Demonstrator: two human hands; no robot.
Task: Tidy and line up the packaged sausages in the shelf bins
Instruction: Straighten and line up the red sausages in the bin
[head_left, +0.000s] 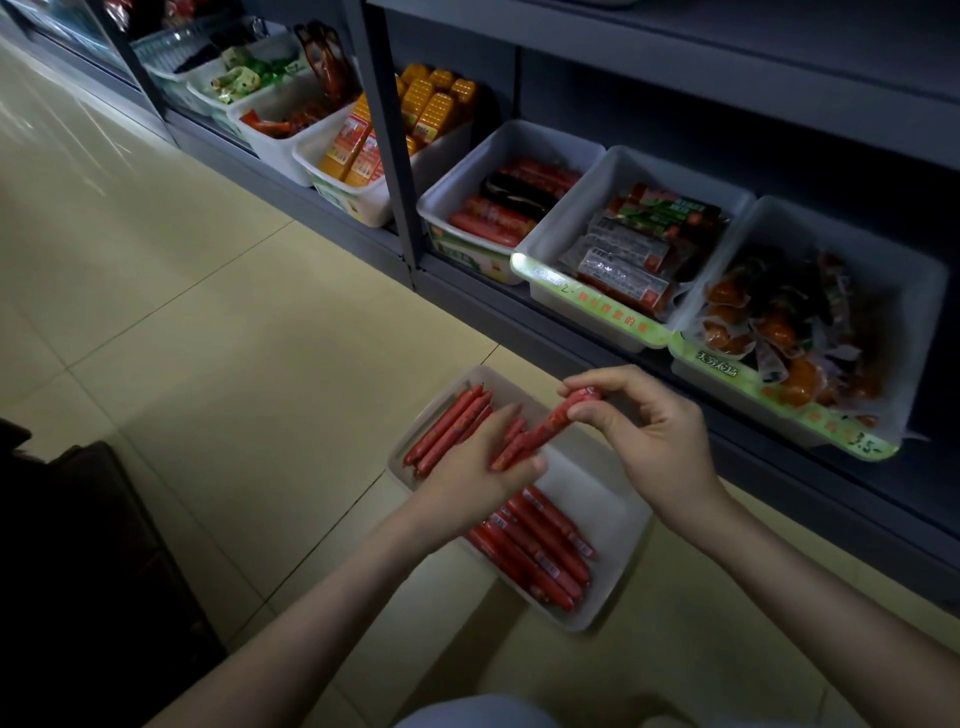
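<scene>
A white plastic bin (613, 540) sits on the tiled floor below the shelf, holding several red packaged sausages. One row (447, 431) lies at its far left end, another group (540, 556) at its near end. My right hand (649, 436) pinches the upper end of one red sausage (550, 426) tilted above the bin. My left hand (483, 462) lies over the far row with fingers fairly straight, its thumb touching the lower end of that tilted sausage.
The grey shelf's bottom level holds white bins: red and dark sausages (498, 208), flat sausage packs (623, 249), orange snack packs (789, 332), yellow corn packs (395, 135). A grey upright (389, 156) stands between bins. A dark object (104, 545) sits at left.
</scene>
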